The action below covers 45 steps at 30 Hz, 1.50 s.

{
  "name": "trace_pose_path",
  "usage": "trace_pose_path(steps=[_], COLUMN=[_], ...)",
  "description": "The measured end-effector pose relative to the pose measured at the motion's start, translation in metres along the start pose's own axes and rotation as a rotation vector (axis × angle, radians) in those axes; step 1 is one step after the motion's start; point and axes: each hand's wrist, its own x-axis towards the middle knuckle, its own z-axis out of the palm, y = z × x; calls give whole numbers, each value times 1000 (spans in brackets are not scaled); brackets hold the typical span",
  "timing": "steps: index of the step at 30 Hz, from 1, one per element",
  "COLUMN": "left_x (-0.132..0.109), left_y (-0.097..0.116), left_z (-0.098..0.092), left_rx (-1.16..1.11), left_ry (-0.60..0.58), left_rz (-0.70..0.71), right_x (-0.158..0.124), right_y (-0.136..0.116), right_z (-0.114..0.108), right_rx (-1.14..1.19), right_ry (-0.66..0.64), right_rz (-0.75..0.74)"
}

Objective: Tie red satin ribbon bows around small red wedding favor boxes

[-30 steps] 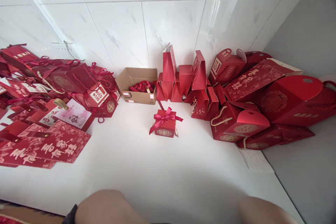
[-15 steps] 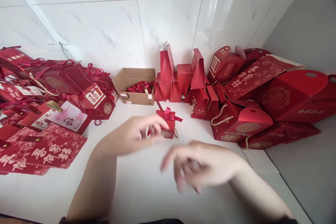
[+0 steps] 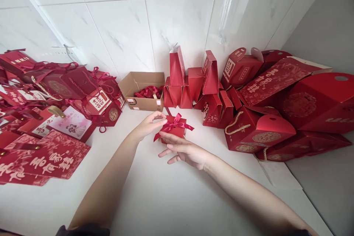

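A small red gift box stands on the white table, with a dark-pink ribbon bow tied on top. Just to its left is my left hand, fingers bent and slightly apart, the tips beside the box's upper left edge. I cannot make out whether they touch it. My right hand is in front of the box with its fingers spread and nothing in them, covering part of the front face. One ribbon tail hangs at the left.
Behind stands an open cardboard box holding dark-red ribbon. Upright red boxes line the wall. Larger red gift boxes are piled at right. At left are red gift bags and ribboned boxes.
Both hands have come in around the small gift box, the right one moving up and leftward. The box, hidden partly by my left hand before, shows more of its top and bow.
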Motion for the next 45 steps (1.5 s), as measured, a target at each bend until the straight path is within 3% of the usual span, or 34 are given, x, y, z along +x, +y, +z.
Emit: trace_pose_path(steps=[3,9,19,24,30,41,45], left_x=[3,3,-3,-5,-5,-7,-11], left_y=[-6,-7,1,5,3,1,6], left_z=[6,4,18,22,24,23,17], left_rx=[-28,-41,156,211,187,297,322], left_ry=[1,-124,-83,-93,-91,-103,-146], left_rz=[20,5,90,46,40,25,32], right_x=[1,3,-26,-43,-47,-57,-66], right_y=[-1,1,-39,-57,-61,-62,-71], right_z=[2,-1,-20,-31,-37,-47,-51], right_rx=[43,44,-514,-722,-900,-1118,-1245], right_ry=[-32,-45,-74,-5,69,44,122], right_rz=[6,6,74,157,205,307,203])
